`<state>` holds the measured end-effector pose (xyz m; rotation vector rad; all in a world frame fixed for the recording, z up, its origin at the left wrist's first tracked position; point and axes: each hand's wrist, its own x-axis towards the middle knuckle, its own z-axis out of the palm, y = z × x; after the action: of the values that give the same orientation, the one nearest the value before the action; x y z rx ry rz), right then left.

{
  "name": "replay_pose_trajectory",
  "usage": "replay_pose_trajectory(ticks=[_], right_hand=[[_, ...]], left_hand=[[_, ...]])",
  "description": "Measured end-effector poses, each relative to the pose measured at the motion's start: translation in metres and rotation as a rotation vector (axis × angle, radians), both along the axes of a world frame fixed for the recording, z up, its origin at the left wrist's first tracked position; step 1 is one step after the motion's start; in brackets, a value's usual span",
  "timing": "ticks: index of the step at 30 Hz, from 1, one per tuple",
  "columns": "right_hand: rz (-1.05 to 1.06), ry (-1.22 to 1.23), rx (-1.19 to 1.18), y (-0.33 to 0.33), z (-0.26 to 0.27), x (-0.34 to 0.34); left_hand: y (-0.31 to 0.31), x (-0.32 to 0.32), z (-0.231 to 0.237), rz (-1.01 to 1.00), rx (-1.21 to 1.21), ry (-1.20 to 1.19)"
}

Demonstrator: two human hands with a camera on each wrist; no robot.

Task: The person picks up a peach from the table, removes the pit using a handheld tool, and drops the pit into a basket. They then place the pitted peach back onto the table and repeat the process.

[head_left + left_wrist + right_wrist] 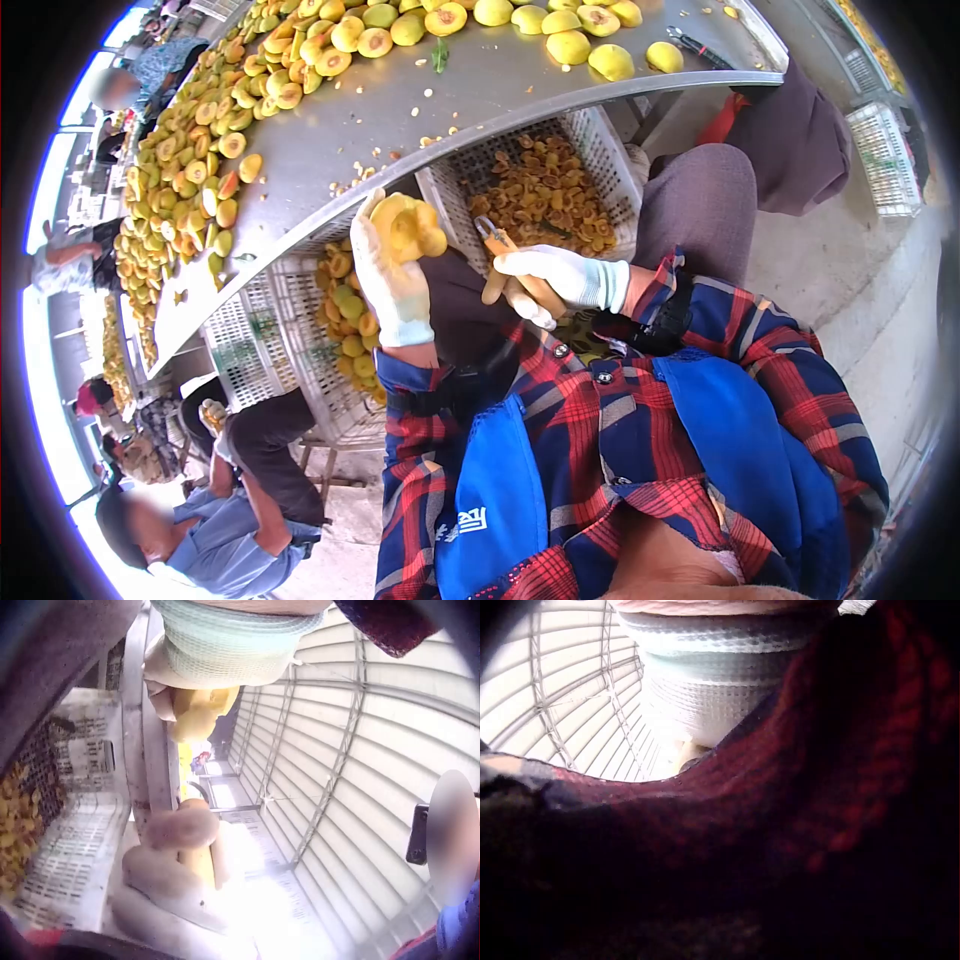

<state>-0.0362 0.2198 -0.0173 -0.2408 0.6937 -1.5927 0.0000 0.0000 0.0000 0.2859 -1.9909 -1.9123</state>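
My left hand (393, 275), in a white glove, holds a yellow peach (408, 228) at the table's front edge; the fruit looks split, with its flesh showing. In the left wrist view the peach (196, 720) juts out below the glove. To its right, my gloved right hand (555, 276) grips pliers (535, 285) with orange-tan handles, their metal tip pointing up and left, apart from the peach. Blurred in the left wrist view, the right hand (169, 874) curls round the handle. Sleeve cloth hides most of the right wrist view.
Halved peaches (232, 145) heap along the metal table (350, 120), with a pen-like tool (700, 47) at its far right. Below the edge stand a crate (607, 150) of brown pits and scraps and another crate (300, 330) of peaches. A person (225, 540) sits at the left.
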Motion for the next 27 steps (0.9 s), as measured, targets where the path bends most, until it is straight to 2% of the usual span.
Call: replay_pose_trajectory(ticks=[2,3,5,6,7,8,9,10,11,12,13,15,16,19,20,21,22,24,26,27], right_hand=[[-0.134,0.066,0.175,-0.009,0.003,0.004],[-0.141,0.045,0.151,-0.007,0.004,0.001],[-0.202,0.045,0.187,-0.008,0.004,-0.005],[-0.257,0.056,0.193,-0.006,0.006,-0.009],[-0.233,0.085,0.216,-0.004,0.005,-0.011],[-0.269,0.176,0.248,0.0,0.015,-0.011],[-0.307,0.267,0.281,0.005,0.026,-0.011],[-0.299,0.237,0.262,0.009,0.03,-0.013],[-0.333,0.24,0.262,0.011,0.025,-0.012],[-0.338,0.273,0.261,0.014,0.027,-0.012],[-0.342,0.303,0.263,0.017,0.03,-0.011],[-0.384,0.343,0.248,0.022,0.039,-0.012],[-0.389,0.418,0.251,0.024,0.042,-0.012],[-0.399,0.644,0.307,0.033,0.05,-0.018],[-0.378,0.637,0.356,0.036,0.057,-0.021],[-0.354,0.632,0.401,0.037,0.062,-0.023],[-0.322,0.631,0.423,0.038,0.061,-0.024],[-0.259,0.637,0.445,0.039,0.057,-0.026],[-0.224,0.79,0.469,0.044,0.064,-0.031],[-0.221,0.887,0.479,0.038,0.111,-0.048]], left_hand=[[-0.004,0.007,0.006,0.097,0.274,0.051],[0.002,0.006,0.014,0.091,0.247,0.033],[0.006,0.008,0.016,0.036,-0.12,0.031],[0.004,0.007,0.016,0.058,0.197,0.057],[-0.004,0.016,0.024,0.129,-0.676,0.017],[-0.024,0.022,0.01,0.177,-0.685,0.048],[-0.032,0.031,0.019,0.166,-0.515,0.059],[-0.04,0.041,0.041,0.251,-0.963,-0.135],[-0.065,0.054,0.041,0.248,-1.132,-0.141],[-0.094,0.06,0.041,0.288,-0.609,-0.38],[-0.13,0.069,0.032,0.372,-1.0,-0.513],[-0.137,0.052,0.051,0.323,-0.905,-0.526],[-0.124,0.028,0.068,0.21,-0.959,-0.433],[-0.072,-0.057,0.092,0.114,-0.832,-0.429],[-0.087,-0.089,0.07,0.006,-0.816,-0.301],[-0.096,-0.127,0.055,0.037,-1.106,-0.39],[-0.076,-0.156,0.062,-0.032,-1.137,-0.313],[-0.055,-0.217,0.058,-0.062,-1.242,-0.361],[-0.038,-0.265,0.048,-0.047,-1.3,-0.398],[-0.037,-0.287,0.038,-0.022,-1.343,-0.422]])
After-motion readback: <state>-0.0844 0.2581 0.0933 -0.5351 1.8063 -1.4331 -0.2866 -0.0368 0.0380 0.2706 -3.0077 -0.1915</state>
